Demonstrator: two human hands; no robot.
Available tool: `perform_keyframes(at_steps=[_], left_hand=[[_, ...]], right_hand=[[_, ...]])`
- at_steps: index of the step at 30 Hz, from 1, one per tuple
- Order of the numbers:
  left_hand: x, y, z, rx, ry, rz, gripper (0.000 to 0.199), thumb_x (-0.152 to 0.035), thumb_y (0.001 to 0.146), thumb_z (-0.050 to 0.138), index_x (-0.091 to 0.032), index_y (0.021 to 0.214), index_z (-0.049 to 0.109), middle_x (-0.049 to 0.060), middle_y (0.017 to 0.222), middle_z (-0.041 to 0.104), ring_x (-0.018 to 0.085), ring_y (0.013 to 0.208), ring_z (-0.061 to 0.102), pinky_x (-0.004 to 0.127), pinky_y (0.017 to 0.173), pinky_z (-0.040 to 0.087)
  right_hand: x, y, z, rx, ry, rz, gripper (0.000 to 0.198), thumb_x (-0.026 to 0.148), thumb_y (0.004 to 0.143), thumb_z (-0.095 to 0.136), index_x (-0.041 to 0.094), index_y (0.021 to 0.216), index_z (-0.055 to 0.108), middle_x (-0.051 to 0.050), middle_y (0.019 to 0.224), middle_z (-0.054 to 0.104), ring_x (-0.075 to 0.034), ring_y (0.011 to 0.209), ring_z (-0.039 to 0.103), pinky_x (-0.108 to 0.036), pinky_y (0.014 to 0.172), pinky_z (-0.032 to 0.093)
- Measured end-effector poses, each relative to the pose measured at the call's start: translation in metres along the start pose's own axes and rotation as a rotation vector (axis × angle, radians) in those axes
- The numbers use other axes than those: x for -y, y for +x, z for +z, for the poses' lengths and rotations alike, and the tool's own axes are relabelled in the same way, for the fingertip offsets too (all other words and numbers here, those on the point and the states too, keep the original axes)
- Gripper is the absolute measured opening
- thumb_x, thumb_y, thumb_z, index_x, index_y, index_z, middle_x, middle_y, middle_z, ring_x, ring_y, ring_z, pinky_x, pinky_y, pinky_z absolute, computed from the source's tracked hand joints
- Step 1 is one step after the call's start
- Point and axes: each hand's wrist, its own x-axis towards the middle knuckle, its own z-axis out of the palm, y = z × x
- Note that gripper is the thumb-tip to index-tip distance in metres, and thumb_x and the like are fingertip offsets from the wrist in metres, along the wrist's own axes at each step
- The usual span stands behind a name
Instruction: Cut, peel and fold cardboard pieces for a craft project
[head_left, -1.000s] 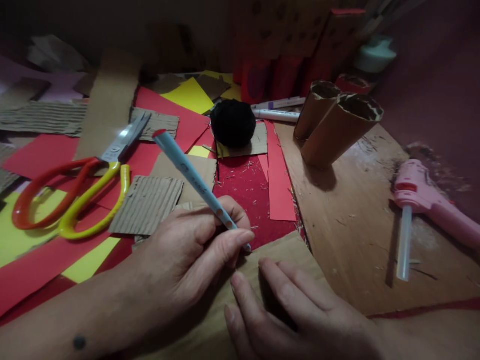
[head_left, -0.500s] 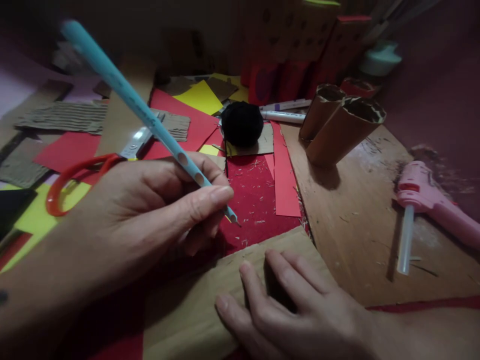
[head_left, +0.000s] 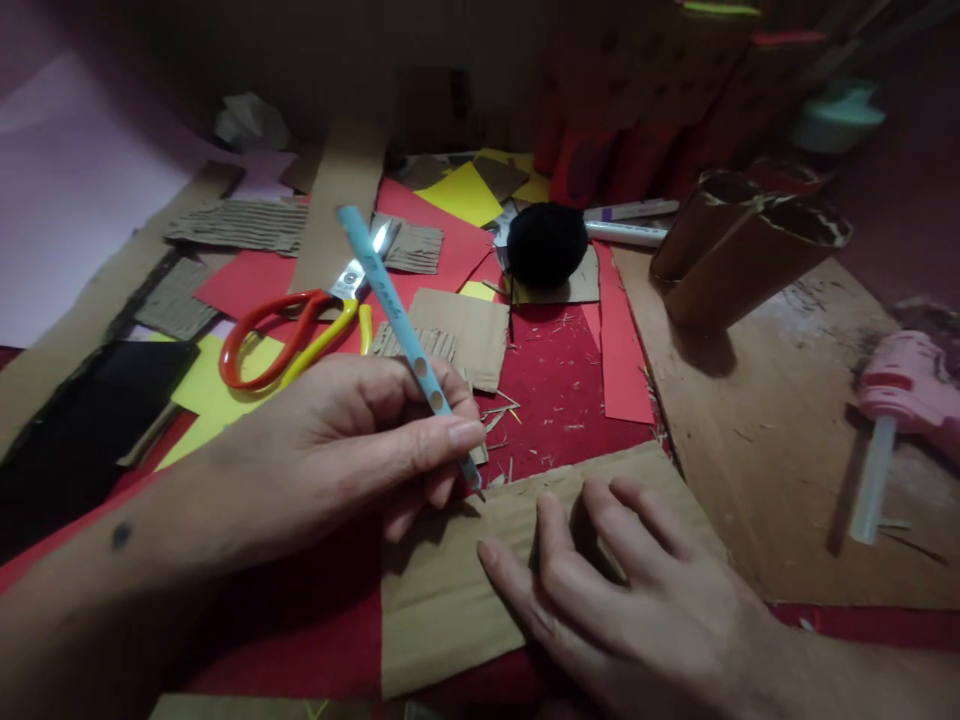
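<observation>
Head view showed the left hand [head_left: 352, 440] pinching a light, stiff pencil [head_left: 405, 335] low near its tip above the cardboard [head_left: 450, 600], which the right hand [head_left: 637, 610], fingers spread, pressed flat.

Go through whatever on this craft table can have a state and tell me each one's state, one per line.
Left hand: closed around the light blue pencil, tip down at the brown cardboard sheet.
Right hand: open, flat on that cardboard.
Red and yellow handled scissors: lying flat; blades look shut.
Pink glue gun: lying down, glue stick protruding.
Two cardboard tubes: upright, leaning, open-topped.
Black yarn ball: wound.
</observation>
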Motion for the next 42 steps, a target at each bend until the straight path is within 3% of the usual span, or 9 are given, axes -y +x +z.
perform_keyframes(at_steps=[6, 17, 24, 28, 32, 42], left_hand=[[0.0047, 0.0023, 0.0035, 0.036, 0.005, -0.019, 0.024, -0.041, 0.082, 0.063, -0.019, 0.073, 0.062, -0.002, 0.056, 0.059, 0.008, 0.043, 0.052, 0.017, 0.041, 0.043], [0.0014, 0.0035, 0.0066, 0.076, 0.119, -0.015, 0.025, -0.04, 0.089, 0.052, -0.018, 0.076, 0.055, -0.004, 0.061, 0.053, 0.007, 0.051, 0.049, 0.014, 0.046, 0.042], [-0.0005, 0.0027, 0.0086, 0.046, 0.194, 0.05, 0.025, -0.035, 0.089, 0.05, -0.017, 0.073, 0.055, -0.004, 0.058, 0.053, 0.007, 0.049, 0.048, 0.014, 0.045, 0.041], [-0.0007, 0.002, 0.008, 0.003, 0.306, 0.149, 0.025, -0.032, 0.09, 0.05, -0.017, 0.071, 0.057, -0.001, 0.064, 0.06, 0.008, 0.056, 0.054, 0.016, 0.051, 0.044], [-0.001, 0.0, 0.0048, -0.035, 0.273, 0.183, 0.023, -0.033, 0.091, 0.051, -0.018, 0.075, 0.059, -0.002, 0.067, 0.06, 0.009, 0.058, 0.056, 0.018, 0.053, 0.045], [0.0008, -0.0007, 0.0048, 0.032, 0.299, 0.14, 0.028, -0.038, 0.091, 0.047, -0.019, 0.074, 0.059, -0.002, 0.068, 0.059, 0.01, 0.061, 0.055, 0.018, 0.054, 0.045]], right_hand=[[-0.0009, 0.0003, -0.0019, 0.036, -0.019, -0.043, 0.051, 0.054, 0.094, 0.037, 0.023, 0.13, 0.057, -0.01, 0.102, 0.069, -0.028, 0.084, 0.06, -0.049, 0.08, 0.041], [0.0011, 0.0015, 0.0, 0.029, 0.02, 0.019, 0.049, 0.054, 0.093, 0.039, 0.026, 0.127, 0.058, -0.009, 0.099, 0.068, -0.027, 0.083, 0.057, -0.047, 0.079, 0.039], [0.0033, 0.0008, 0.0021, 0.0, -0.007, 0.039, 0.046, 0.053, 0.094, 0.038, 0.028, 0.126, 0.059, -0.007, 0.098, 0.068, -0.026, 0.083, 0.057, -0.045, 0.078, 0.04], [0.0034, 0.0003, 0.0027, 0.002, -0.003, 0.043, 0.044, 0.048, 0.094, 0.037, 0.027, 0.127, 0.059, -0.007, 0.098, 0.068, -0.027, 0.083, 0.058, -0.047, 0.078, 0.04], [0.0035, 0.0003, 0.0033, -0.001, 0.0, 0.055, 0.043, 0.048, 0.093, 0.04, 0.028, 0.125, 0.059, -0.008, 0.099, 0.067, -0.028, 0.084, 0.057, -0.047, 0.079, 0.04], [0.0027, -0.0015, 0.0015, 0.004, -0.005, 0.036, 0.04, 0.047, 0.092, 0.043, 0.03, 0.124, 0.06, -0.004, 0.117, 0.063, -0.023, 0.081, 0.054, -0.044, 0.081, 0.038]])
